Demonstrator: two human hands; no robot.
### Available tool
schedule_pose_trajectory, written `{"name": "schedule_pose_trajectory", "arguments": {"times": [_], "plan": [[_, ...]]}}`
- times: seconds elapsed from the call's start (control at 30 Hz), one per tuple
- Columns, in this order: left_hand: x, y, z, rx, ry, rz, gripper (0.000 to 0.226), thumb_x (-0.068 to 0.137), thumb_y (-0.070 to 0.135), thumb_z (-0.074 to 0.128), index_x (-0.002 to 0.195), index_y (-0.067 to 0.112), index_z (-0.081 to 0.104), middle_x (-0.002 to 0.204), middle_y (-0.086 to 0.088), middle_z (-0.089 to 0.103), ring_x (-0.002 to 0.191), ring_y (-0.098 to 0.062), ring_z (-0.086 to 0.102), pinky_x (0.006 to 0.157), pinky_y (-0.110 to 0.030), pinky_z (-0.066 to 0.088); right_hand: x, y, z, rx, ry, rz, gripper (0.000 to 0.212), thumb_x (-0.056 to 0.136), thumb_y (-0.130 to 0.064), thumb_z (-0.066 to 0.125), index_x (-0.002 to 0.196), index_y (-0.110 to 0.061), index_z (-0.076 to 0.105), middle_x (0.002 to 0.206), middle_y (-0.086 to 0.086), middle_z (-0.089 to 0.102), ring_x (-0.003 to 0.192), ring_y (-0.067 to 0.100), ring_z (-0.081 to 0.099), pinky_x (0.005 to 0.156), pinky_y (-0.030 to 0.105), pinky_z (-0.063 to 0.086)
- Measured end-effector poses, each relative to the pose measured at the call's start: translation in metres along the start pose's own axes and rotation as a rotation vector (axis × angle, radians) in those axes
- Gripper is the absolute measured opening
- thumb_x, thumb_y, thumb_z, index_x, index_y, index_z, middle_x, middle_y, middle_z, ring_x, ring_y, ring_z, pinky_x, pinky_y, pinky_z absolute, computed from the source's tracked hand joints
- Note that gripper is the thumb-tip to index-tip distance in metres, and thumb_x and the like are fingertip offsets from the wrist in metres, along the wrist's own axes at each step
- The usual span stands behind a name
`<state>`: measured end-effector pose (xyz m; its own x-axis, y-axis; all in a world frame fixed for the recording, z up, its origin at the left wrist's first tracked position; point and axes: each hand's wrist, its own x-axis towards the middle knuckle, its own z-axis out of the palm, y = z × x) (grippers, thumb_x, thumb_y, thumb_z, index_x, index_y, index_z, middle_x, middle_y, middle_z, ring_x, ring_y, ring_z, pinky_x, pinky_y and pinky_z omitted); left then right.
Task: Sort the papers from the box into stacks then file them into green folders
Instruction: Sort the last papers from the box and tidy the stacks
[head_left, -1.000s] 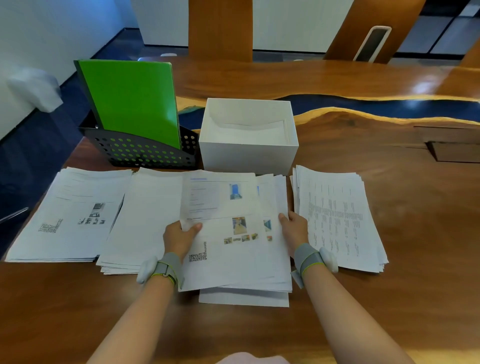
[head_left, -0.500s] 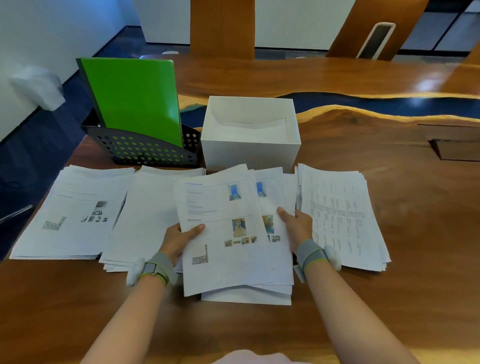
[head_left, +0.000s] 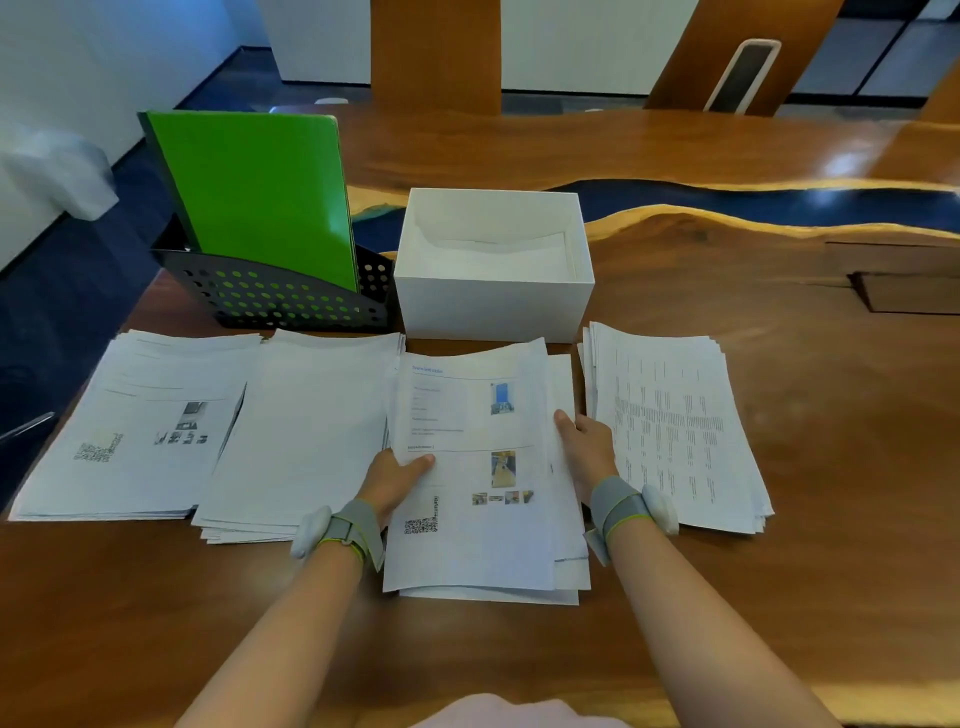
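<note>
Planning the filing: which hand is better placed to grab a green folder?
Probably left: the green folder stands behind and left of the left hand, while the right hand would have to cross the photo stack both grip.

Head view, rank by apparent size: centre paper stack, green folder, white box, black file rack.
1. centre paper stack: largest, though it is also nearest the camera.
2. green folder and white box: look alike, not ranked.
3. black file rack: smallest.

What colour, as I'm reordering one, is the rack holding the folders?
Black perforated rack; head view.
</note>
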<state>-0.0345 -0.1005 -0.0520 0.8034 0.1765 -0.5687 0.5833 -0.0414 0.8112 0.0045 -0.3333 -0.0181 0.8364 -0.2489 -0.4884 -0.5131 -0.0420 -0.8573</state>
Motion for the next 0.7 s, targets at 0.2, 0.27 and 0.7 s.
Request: {"name": "schedule_pose_trajectory", "arguments": {"times": [0.2, 0.27, 0.7], "plan": [[0.003, -0.004, 0.006, 0.221, 0.096, 0.005, 0.035, 0.093, 0.018, 0.058, 0.125, 0.003, 0.056, 0.123, -0.015, 0.061, 0.112, -0.032, 0.058, 0.099, -0.043, 0.047, -0.003, -0.001, -0.004, -0.111, 0.02, -0.182, 0.059, 0.091, 0.007, 0.049, 0.142, -0.02, 0.038, 0.147, 0.004, 0.041, 0.131, 0.023, 0.043, 0.111, 0.044, 0.037], [0.002, -0.008, 0.009, 0.24, 0.089, 0.004, 0.036, 0.093, 0.018, 0.057, 0.126, 0.003, 0.055, 0.125, -0.015, 0.06, 0.113, -0.032, 0.057, 0.099, -0.042, 0.047, -0.002, 0.0, -0.004, -0.177, 0.033, -0.197, 0.057, 0.091, 0.006, 0.048, 0.141, -0.021, 0.041, 0.147, 0.007, 0.041, 0.134, 0.026, 0.041, 0.112, 0.043, 0.036], [-0.008, -0.015, 0.012, 0.216, 0.112, -0.003, 0.037, 0.094, 0.018, 0.056, 0.128, 0.004, 0.055, 0.124, -0.013, 0.061, 0.112, -0.03, 0.057, 0.094, -0.035, 0.048, 0.007, 0.01, -0.001, -0.338, 0.078, -0.069, 0.023, 0.092, -0.018, 0.058, 0.104, -0.001, 0.069, 0.102, 0.01, 0.067, 0.101, 0.03, 0.06, 0.09, 0.033, 0.044]]}}
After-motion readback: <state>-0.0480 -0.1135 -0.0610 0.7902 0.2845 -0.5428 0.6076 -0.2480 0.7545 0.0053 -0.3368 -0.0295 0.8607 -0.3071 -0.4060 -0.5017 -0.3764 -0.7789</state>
